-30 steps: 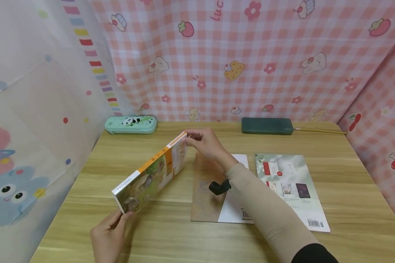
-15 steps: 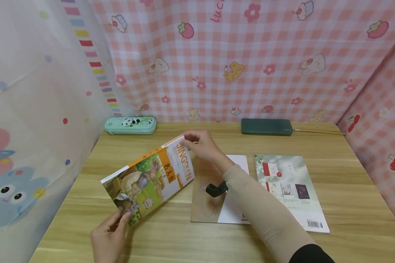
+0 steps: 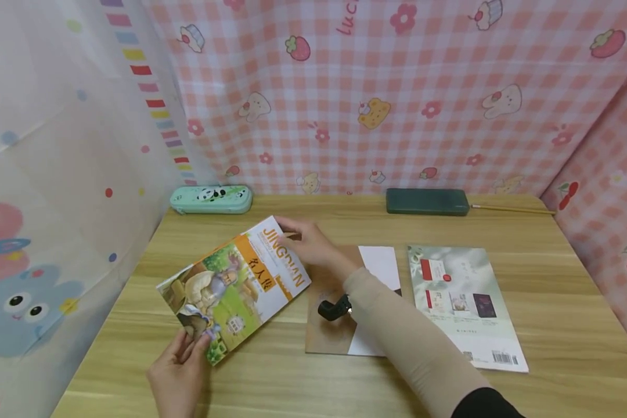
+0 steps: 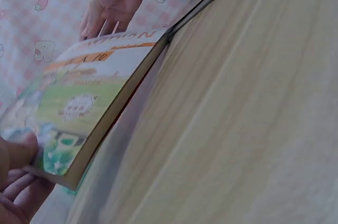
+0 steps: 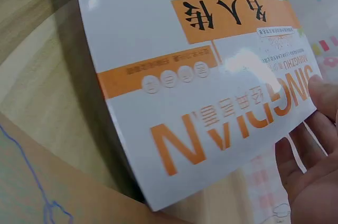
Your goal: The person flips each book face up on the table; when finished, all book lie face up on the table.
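Seemingly light, glossy, flexing paperback (image 3: pixel 233 288): left hand (image 3: pixel 180 374) is pinching near corner, right hand (image 3: pixel 309 244) fingers are curling under far corner.

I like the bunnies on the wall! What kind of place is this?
Probably a child's study desk in a little curtained nook. A wooden table holds a picture book, which both hands hold, and a panda pencil case. Pink checked cloth with cartoon bunnies and strawberries hangs behind.

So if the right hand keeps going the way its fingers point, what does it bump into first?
Probably the mint panda pencil case by the back wall; the right hand points left and away over bare table, though depth is unclear.
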A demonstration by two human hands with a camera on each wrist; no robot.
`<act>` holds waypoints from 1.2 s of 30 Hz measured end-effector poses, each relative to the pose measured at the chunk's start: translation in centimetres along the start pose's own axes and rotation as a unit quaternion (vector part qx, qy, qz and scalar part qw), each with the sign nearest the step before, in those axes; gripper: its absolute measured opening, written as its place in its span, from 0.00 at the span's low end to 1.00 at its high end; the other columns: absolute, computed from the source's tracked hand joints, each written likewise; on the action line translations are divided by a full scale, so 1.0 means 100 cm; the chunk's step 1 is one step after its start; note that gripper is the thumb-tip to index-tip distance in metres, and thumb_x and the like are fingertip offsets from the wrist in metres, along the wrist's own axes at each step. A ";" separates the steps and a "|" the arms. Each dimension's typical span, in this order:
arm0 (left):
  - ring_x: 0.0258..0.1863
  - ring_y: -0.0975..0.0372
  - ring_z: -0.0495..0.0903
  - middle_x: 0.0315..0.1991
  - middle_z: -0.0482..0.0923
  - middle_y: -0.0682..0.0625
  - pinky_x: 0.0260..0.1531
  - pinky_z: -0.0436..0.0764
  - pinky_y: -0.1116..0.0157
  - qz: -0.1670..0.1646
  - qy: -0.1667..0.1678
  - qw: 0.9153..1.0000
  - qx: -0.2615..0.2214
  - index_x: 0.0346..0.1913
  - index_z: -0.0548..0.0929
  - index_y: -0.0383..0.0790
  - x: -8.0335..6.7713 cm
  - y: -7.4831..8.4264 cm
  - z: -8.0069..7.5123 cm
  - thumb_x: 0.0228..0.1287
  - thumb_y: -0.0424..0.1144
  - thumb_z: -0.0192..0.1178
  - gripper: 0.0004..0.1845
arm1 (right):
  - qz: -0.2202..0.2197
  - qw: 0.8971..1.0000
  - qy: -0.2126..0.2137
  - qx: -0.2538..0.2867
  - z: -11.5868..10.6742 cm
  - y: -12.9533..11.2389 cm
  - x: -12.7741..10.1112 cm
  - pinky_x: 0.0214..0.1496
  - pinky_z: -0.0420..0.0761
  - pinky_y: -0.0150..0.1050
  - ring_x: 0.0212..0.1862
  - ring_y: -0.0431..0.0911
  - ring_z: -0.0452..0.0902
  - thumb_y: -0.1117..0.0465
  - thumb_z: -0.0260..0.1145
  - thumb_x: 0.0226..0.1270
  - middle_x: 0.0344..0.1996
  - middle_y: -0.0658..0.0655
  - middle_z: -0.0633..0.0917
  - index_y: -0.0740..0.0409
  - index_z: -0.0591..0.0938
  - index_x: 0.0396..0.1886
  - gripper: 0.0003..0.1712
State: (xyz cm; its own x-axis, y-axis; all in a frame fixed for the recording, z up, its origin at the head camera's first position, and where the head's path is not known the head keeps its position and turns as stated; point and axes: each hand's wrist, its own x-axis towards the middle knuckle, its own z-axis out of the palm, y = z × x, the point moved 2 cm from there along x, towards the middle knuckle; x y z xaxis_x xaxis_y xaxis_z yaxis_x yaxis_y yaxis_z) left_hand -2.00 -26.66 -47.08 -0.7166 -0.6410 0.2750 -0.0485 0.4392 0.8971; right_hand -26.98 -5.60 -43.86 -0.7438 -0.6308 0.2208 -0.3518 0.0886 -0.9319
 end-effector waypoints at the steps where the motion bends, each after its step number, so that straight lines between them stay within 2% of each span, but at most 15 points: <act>1: 0.37 0.81 0.81 0.47 0.79 0.23 0.36 0.79 0.83 -0.013 -0.003 1.000 -0.001 0.60 0.75 0.17 0.000 0.000 0.001 0.57 0.23 0.72 0.28 | 0.004 1.000 -0.009 0.006 0.003 0.001 0.000 0.64 0.78 0.36 0.66 0.50 0.75 0.69 0.62 0.74 0.68 0.61 0.76 0.61 0.68 0.75 0.32; 3: 0.43 0.67 0.85 0.52 0.77 0.23 0.38 0.77 0.84 -0.042 -0.010 0.999 0.007 0.64 0.72 0.19 0.000 0.000 0.002 0.58 0.23 0.71 0.31 | 0.013 0.999 -0.027 0.020 0.008 0.003 0.000 0.67 0.74 0.34 0.69 0.49 0.71 0.70 0.62 0.74 0.71 0.61 0.72 0.63 0.65 0.77 0.33; 6: 0.52 0.45 0.81 0.55 0.74 0.23 0.39 0.75 0.86 -0.067 -0.022 0.997 0.026 0.68 0.69 0.21 0.000 0.001 0.007 0.60 0.22 0.69 0.33 | 0.028 0.998 -0.043 0.032 0.014 0.007 -0.001 0.71 0.70 0.33 0.73 0.50 0.65 0.70 0.62 0.74 0.74 0.63 0.67 0.65 0.61 0.78 0.36; 8: 0.54 0.37 0.78 0.57 0.72 0.22 0.39 0.74 0.87 -0.077 -0.027 0.996 0.038 0.69 0.67 0.21 0.001 0.001 0.008 0.61 0.23 0.68 0.35 | 0.040 0.998 -0.044 0.037 0.018 0.010 0.000 0.72 0.68 0.32 0.75 0.50 0.62 0.70 0.62 0.74 0.76 0.63 0.64 0.66 0.60 0.78 0.37; 13: 0.54 0.36 0.79 0.58 0.72 0.22 0.39 0.75 0.86 -0.087 -0.032 0.994 0.059 0.68 0.67 0.20 0.001 -0.003 0.012 0.61 0.24 0.68 0.34 | 0.069 0.997 -0.032 0.033 0.028 0.022 0.003 0.74 0.65 0.34 0.76 0.50 0.59 0.68 0.62 0.75 0.76 0.62 0.64 0.64 0.61 0.78 0.36; 15: 0.54 0.36 0.80 0.57 0.73 0.22 0.40 0.79 0.82 -0.086 -0.042 0.992 0.079 0.68 0.68 0.20 0.001 -0.004 0.012 0.61 0.24 0.68 0.33 | 0.080 0.996 -0.032 0.027 0.031 0.027 0.005 0.75 0.63 0.35 0.77 0.49 0.59 0.67 0.63 0.74 0.76 0.61 0.64 0.64 0.62 0.77 0.36; 19: 0.54 0.37 0.79 0.58 0.72 0.23 0.45 0.82 0.65 -0.087 -0.067 0.987 0.116 0.69 0.68 0.21 0.003 -0.006 0.010 0.61 0.25 0.69 0.34 | 0.103 0.993 -0.047 0.022 0.037 0.034 0.008 0.78 0.59 0.36 0.77 0.49 0.59 0.67 0.64 0.73 0.75 0.61 0.67 0.64 0.62 0.77 0.37; 23: 0.58 0.36 0.77 0.60 0.71 0.22 0.49 0.79 0.60 -0.094 -0.081 0.985 0.116 0.71 0.64 0.20 0.005 -0.007 0.009 0.63 0.27 0.68 0.36 | 0.118 0.991 -0.062 0.002 0.036 0.036 0.007 0.78 0.59 0.38 0.77 0.48 0.59 0.66 0.64 0.74 0.74 0.59 0.68 0.62 0.63 0.77 0.36; 26: 0.60 0.35 0.75 0.62 0.70 0.22 0.52 0.78 0.59 -0.096 -0.087 0.986 0.108 0.71 0.63 0.19 0.008 -0.009 0.007 0.66 0.30 0.66 0.36 | 0.110 0.991 -0.068 -0.026 0.031 0.037 0.006 0.76 0.62 0.38 0.75 0.48 0.62 0.65 0.63 0.74 0.74 0.59 0.70 0.62 0.65 0.76 0.34; 29: 0.59 0.35 0.76 0.62 0.70 0.23 0.53 0.79 0.53 -0.084 -0.083 0.985 0.128 0.71 0.64 0.19 0.013 -0.011 0.003 0.68 0.36 0.66 0.36 | 0.098 0.991 -0.076 -0.057 0.025 0.035 0.004 0.74 0.68 0.39 0.72 0.51 0.67 0.63 0.64 0.74 0.71 0.62 0.72 0.63 0.67 0.75 0.33; 34: 0.54 0.33 0.79 0.59 0.74 0.23 0.53 0.80 0.43 -0.047 -0.063 0.982 0.171 0.68 0.69 0.20 0.024 -0.013 -0.006 0.69 0.42 0.66 0.35 | 0.078 0.986 -0.104 -0.106 0.017 0.029 -0.004 0.66 0.77 0.39 0.65 0.54 0.75 0.64 0.68 0.71 0.63 0.66 0.79 0.67 0.70 0.71 0.32; 36: 0.54 0.32 0.79 0.58 0.74 0.23 0.55 0.79 0.40 -0.036 -0.062 0.982 0.177 0.67 0.70 0.21 0.029 -0.014 -0.008 0.70 0.42 0.66 0.33 | 0.063 0.982 -0.124 -0.125 0.014 0.026 -0.008 0.62 0.80 0.38 0.60 0.53 0.79 0.65 0.70 0.69 0.58 0.64 0.83 0.67 0.75 0.65 0.27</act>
State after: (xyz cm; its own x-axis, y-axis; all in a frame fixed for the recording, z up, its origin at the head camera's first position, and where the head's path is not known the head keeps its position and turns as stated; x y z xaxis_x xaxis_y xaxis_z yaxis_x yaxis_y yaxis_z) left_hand -3.45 -29.66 -47.30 -0.7805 -0.6066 0.1515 -0.3252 0.6008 0.7303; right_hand -26.50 -5.92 -46.82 -0.6400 -0.7684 0.0035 -0.4178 0.3442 -0.8408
